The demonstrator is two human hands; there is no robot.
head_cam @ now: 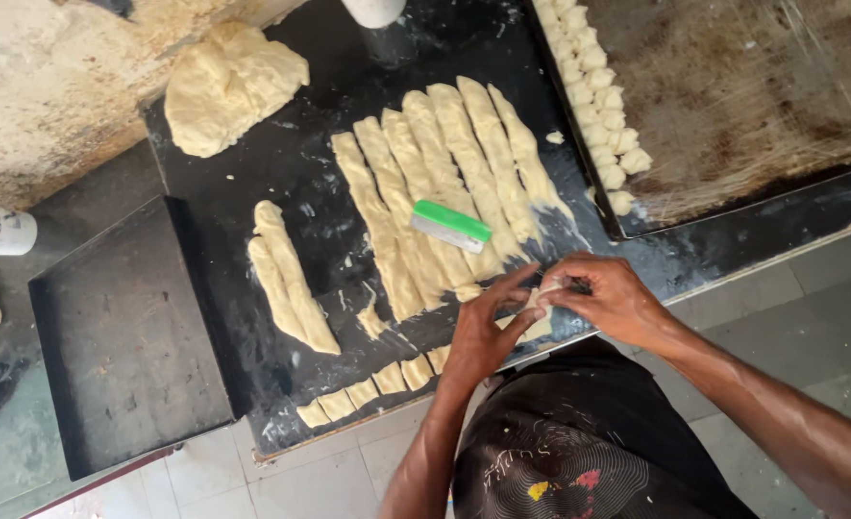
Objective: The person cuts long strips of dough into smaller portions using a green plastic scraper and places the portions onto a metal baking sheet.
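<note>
Pale dough fills the dark, oily worktop (300,163) seen from above. Nearest the person, a row of small cut dough pieces (372,383) lies along the front edge of the worktop, just left of the left hand (483,332). Both hands meet at that edge over one small dough piece (539,306): the left hand's fingers are stretched out and close together against its near side, while the right hand (610,298) has thumb and fingertips pinched on its top, so the piece is held between the two hands, touching both and largely hidden. Beyond the hands, a fan of long dough strips (444,183) lies side by side, and a green-handled scraper (451,226) rests across them. Left of the strips lie two shorter strips (286,279), and farther back a dough lump (231,86). An empty black tray (123,346) sits at the left. At the far right a worn baking tray (752,96) holds a line of shaped dough pieces (593,86) along its left rim.
</note>
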